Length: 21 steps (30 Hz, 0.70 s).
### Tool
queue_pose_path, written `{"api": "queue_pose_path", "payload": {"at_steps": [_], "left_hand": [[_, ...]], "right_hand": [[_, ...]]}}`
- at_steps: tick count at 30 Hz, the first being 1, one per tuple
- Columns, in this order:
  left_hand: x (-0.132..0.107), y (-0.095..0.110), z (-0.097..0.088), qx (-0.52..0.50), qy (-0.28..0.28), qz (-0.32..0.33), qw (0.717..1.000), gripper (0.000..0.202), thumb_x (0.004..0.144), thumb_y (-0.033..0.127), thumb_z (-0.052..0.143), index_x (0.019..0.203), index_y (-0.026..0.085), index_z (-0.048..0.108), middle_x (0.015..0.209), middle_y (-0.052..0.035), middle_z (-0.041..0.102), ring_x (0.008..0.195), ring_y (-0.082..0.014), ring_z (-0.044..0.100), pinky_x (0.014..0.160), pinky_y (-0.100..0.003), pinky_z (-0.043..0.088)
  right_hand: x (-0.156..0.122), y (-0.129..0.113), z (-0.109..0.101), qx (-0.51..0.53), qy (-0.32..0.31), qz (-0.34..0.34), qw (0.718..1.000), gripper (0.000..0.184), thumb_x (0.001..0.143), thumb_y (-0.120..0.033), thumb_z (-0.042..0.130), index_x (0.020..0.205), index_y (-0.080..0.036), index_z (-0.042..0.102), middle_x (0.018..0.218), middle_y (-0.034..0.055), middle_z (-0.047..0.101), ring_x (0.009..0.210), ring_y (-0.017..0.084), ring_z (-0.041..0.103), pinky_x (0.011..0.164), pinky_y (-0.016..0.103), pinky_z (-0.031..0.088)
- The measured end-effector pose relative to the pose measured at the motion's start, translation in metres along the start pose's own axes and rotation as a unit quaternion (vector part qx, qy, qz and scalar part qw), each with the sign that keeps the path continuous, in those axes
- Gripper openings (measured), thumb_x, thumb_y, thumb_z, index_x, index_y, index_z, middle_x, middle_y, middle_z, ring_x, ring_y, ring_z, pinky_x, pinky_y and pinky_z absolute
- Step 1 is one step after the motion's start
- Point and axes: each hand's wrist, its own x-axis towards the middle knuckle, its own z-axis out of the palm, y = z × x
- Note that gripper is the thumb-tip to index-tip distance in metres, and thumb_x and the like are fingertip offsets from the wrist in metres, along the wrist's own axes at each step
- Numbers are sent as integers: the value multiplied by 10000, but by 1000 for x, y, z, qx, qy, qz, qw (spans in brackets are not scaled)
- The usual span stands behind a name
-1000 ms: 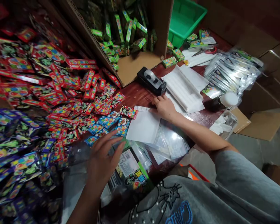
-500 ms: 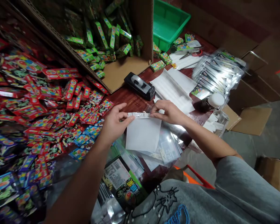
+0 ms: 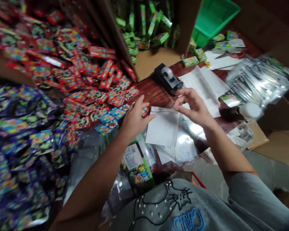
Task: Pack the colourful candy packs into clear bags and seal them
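Observation:
A white sheet (image 3: 162, 130) lies on clear plastic bags, with a narrow printed strip (image 3: 160, 109) along its upper edge. My left hand (image 3: 136, 118) is raised at the sheet's left side, thumb and fingers apart, holding nothing. My right hand (image 3: 194, 107) hovers off the upper right corner, its fingers loosely bent and apart with nothing visible between them. Beyond it stands a black-and-grey tape dispenser (image 3: 168, 78). Nearer my body, a black-and-green printed package (image 3: 137, 166) with a white label lies by the clear bags.
Red candy boxes (image 3: 74, 70) and purple ones (image 3: 26, 138) are heaped on the left. Behind are a cardboard box (image 3: 159, 59) of green packs and a green bin (image 3: 214, 21). On the right are white papers (image 3: 201, 86), scissors (image 3: 236, 55), silvery packages (image 3: 260, 77) and a white-capped bottle (image 3: 249, 111).
Both hands have let go of the printed strip and moved apart, the left to the left, the right to the right. The camera view has shifted left.

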Motion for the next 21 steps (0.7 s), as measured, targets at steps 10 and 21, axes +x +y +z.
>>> {"api": "queue_pose_path", "payload": {"at_steps": [10,21], "left_hand": [[-180,-44,-68,118,-27,-88,989,334,1010,498,609,1044,268,849,1094,-82,824,1088,-288,734,1046,-451,575],[-211,-37,-53,-118,44,-168,978,309,954,488,719,1104,248,843,1081,-65,864,961,-235,806,902,-360,634]], "right_hand": [[-19,-33,81,147,-181,82,969,521,945,-308,867,1350,-237,547,936,-33,719,872,129,744,824,282,601],[-37,-21,181,59,-324,130,935,796,966,-178,737,1646,-172,323,978,-12,752,886,140,716,899,336,580]]}}
